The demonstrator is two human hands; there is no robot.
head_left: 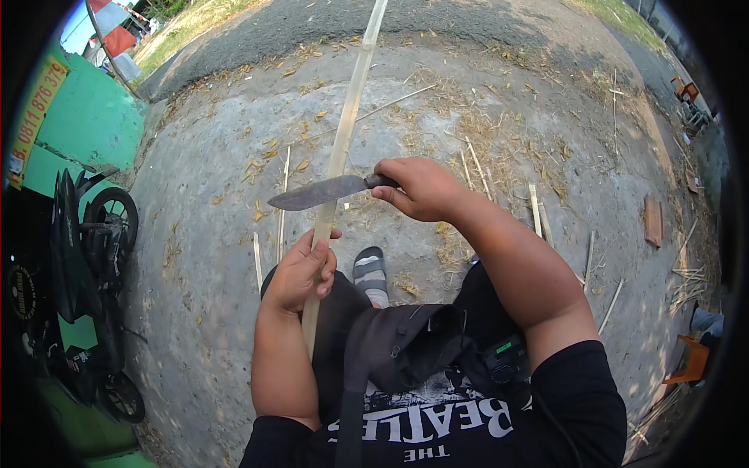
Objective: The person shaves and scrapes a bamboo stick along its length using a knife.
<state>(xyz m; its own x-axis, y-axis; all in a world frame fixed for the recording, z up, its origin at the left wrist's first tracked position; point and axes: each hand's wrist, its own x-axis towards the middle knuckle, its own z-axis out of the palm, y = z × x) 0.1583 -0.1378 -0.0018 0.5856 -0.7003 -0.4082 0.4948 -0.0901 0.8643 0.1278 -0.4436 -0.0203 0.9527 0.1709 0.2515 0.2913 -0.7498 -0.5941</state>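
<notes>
My left hand point(303, 269) is wrapped round a long, pale bamboo strip point(349, 117), which runs from my lap away to the top of the view. In my right hand point(421, 187) is the dark handle of a machete-like knife point(320, 193), its broad blade pointing left. The blade crosses over the strip just beyond my left hand; whether its edge touches the strip I cannot tell. The strip's near end lies by my left forearm, above my leg.
Bamboo slivers point(283, 203) and dry leaves lie scattered on the concrete ground point(203, 257). A black motorbike point(86, 249) stands at the left by a green wall point(90, 105). A brick-coloured block point(654, 221) lies at the right. A black bag point(406, 335) rests on my lap.
</notes>
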